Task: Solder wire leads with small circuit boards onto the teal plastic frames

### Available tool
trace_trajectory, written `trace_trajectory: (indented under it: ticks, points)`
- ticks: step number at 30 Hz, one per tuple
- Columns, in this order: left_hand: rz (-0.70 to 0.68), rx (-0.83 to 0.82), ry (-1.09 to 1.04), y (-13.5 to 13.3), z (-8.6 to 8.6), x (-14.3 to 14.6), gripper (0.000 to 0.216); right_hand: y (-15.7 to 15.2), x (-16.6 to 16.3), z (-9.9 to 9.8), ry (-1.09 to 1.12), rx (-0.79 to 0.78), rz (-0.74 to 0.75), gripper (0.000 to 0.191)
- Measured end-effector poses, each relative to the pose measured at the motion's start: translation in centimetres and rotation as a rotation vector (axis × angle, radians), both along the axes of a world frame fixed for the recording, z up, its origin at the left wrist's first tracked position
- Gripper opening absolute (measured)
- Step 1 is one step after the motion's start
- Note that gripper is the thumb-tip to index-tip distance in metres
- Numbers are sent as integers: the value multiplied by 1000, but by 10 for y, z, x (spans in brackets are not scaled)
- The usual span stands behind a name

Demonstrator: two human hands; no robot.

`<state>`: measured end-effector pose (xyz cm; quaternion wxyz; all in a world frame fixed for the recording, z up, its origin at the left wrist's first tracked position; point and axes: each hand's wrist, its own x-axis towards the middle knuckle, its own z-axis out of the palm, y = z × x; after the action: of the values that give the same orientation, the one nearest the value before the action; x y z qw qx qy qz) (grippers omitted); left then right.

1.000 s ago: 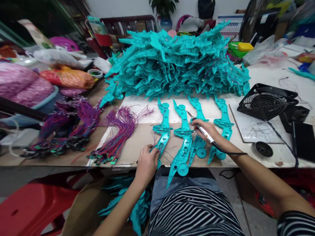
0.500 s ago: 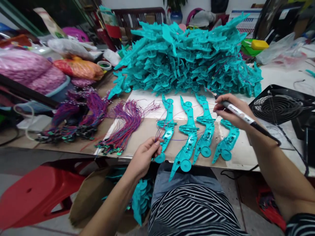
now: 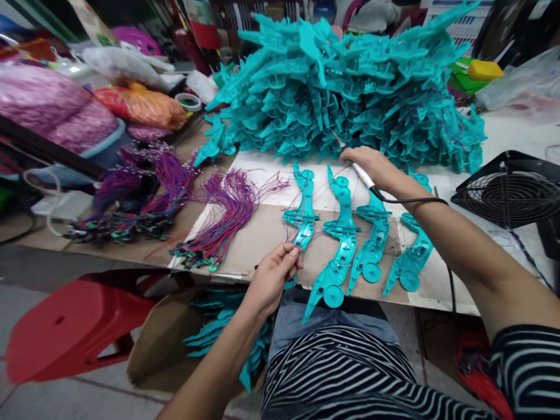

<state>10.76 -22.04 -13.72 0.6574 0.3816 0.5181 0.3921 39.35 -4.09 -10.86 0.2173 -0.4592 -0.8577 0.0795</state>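
Your left hand (image 3: 280, 268) has its thumb and fingers pinched together on thin wires (image 3: 289, 228), over the lower part of the leftmost teal piece (image 3: 305, 201). Your fingers hide that stretch, so you can't tell whether they grip the plastic too; a bit of the piece's disc shows below them.

Your right hand (image 3: 370, 163) is curled around a white-handled pen-like tool (image 3: 363, 174), its tip up and to the left, in front of the teal pile (image 3: 359, 99). Whether the tip touches anything is hard to make out. That hand covers the top of the third teal piece (image 3: 371, 236), and your forearm crosses the rightmost teal piece (image 3: 413, 254), hiding its middle. The tool's black cord (image 3: 415, 200) lies along that forearm.

Left of the row lies a bundle of red and purple wires (image 3: 230, 213), with more bundles (image 3: 151, 201) beyond it. The pile closes off the far side; to the right sits a black fan (image 3: 503, 195), cut off by the view's edge.

All four pieces lie on the table (image 3: 245, 251) just in front of you, long axes running away from you, disc ends nearest. The second teal piece (image 3: 341, 233) points its near tip left, past the table edge.
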Motion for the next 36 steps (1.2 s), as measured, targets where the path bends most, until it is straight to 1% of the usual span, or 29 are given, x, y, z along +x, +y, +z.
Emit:
trace_trajectory:
  ticks: [3, 5, 7, 8, 9, 11, 12, 14, 16, 19, 21, 24, 25, 26, 28, 30, 32, 33, 36]
  points:
    - [82, 33, -14, 4, -4, 13, 42, 10, -15, -9, -140, -68, 49, 34]
    - [106, 52, -21, 6, -8, 20, 42, 1, -20, -14, -126, -60, 73, 32]
    - [107, 61, -16, 6, -12, 26, 41, -23, -24, -16, 43, -4, 70, 33]
    - [101, 67, -6, 6, -14, 27, 40, -39, -27, -16, 179, 7, 61, 33]
    - [94, 78, 10, 7, -15, 29, 39, -56, -31, -17, 337, -25, 80, 32]
    - [71, 117, 57, 7, -17, 31, 36, -88, -43, -19, 574, -229, 145, 30]
    - [52, 144, 89, 7, -18, 31, 34, -101, -49, -22, 653, -320, 152, 31]
    - [10, 204, 164, 7, -20, 31, 30, -120, -62, -28, 788, -447, 134, 38]
    - [-25, 261, 245, 6, -23, 31, 27, -130, -72, -35, 892, -507, 102, 40]
    - [-46, 303, 333, 3, -30, 31, 24, -137, -82, -43, 991, -546, 80, 34]
    - [-43, 273, 306, 1, -32, 32, 26, -140, -85, -46, 1030, -554, 60, 32]
    - [-24, 213, 150, 0, -30, 34, 57, -147, -87, -48, 1040, -549, 19, 32]
    - [-25, 211, 103, 1, -28, 34, 65, -149, -88, -49, 1032, -541, 14, 32]
    - [-33, 218, 72, 2, -26, 35, 68, -150, -88, -49, 1021, -529, 15, 31]
    - [-69, 253, 60, 6, -24, 35, 62, -153, -89, -49, 1003, -503, 22, 30]
    - [-104, 301, 104, 11, -23, 35, 41, -154, -88, -50, 987, -467, 13, 29]
    - [-110, 332, 156, 14, -25, 35, 21, -155, -86, -51, 973, -444, -10, 30]
    - [-96, 333, 172, 15, -25, 35, 19, -156, -85, -52, 970, -439, -26, 30]
    - [-27, 285, 159, 16, -24, 37, 22, -159, -81, -53, 994, -432, -89, 31]
